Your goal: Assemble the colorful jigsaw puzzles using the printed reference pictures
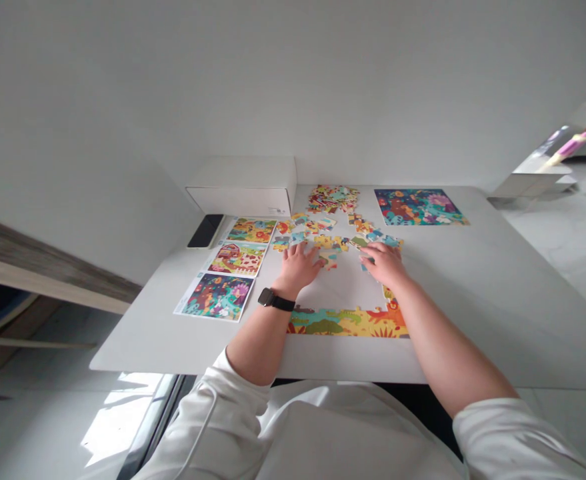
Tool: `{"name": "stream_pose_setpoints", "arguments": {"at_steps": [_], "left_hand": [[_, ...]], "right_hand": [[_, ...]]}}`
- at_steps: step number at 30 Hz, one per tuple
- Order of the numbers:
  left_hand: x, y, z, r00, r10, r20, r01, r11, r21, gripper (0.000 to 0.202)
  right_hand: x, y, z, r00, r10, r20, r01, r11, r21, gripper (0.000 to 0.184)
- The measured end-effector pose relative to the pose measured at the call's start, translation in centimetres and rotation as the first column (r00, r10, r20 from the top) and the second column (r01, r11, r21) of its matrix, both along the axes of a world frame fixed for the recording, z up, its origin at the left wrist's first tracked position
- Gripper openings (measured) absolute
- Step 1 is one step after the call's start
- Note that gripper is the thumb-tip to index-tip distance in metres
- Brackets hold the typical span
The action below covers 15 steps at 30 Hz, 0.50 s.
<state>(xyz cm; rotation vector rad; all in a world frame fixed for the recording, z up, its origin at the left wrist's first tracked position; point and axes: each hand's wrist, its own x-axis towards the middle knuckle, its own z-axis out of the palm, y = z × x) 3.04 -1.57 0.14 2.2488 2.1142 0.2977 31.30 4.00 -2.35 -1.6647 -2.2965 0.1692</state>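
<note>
My left hand point(299, 268) lies over the table with its fingers spread, a black watch point(276, 300) on the wrist. Its fingertips reach the near edge of the loose jigsaw pieces point(324, 242), and its thumb is beside a pale piece point(329, 259). To the right, my right hand point(385, 264) rests with fingers apart among more pieces, close to a green piece point(358, 241). Some pieces beneath it are partly hidden. In front of both hands, an assembled strip of animal puzzle point(345, 323) runs along the bottom and turns up at the right, where my right forearm covers part.
Three printed picture sheets point(237, 257) lie at the left, near a phone point(205, 231). A white box point(243, 190) stands against the wall. Beyond the pieces is a mixed heap of pieces point(333, 198). A finished dark-blue puzzle point(419, 207) lies at the back right of the white table point(493, 293).
</note>
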Motion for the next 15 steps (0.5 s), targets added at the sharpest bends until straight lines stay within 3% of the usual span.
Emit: {"name": "stream_pose_setpoints", "arguments": {"at_steps": [15], "left_hand": [[-0.11,0.43,-0.42,0.999,-0.019,0.041,0.018,0.999,0.030,0.053]], "right_hand": [[-0.38,-0.25,0.77,0.999,-0.015,0.029,0.016,0.999,-0.032,0.042]]}}
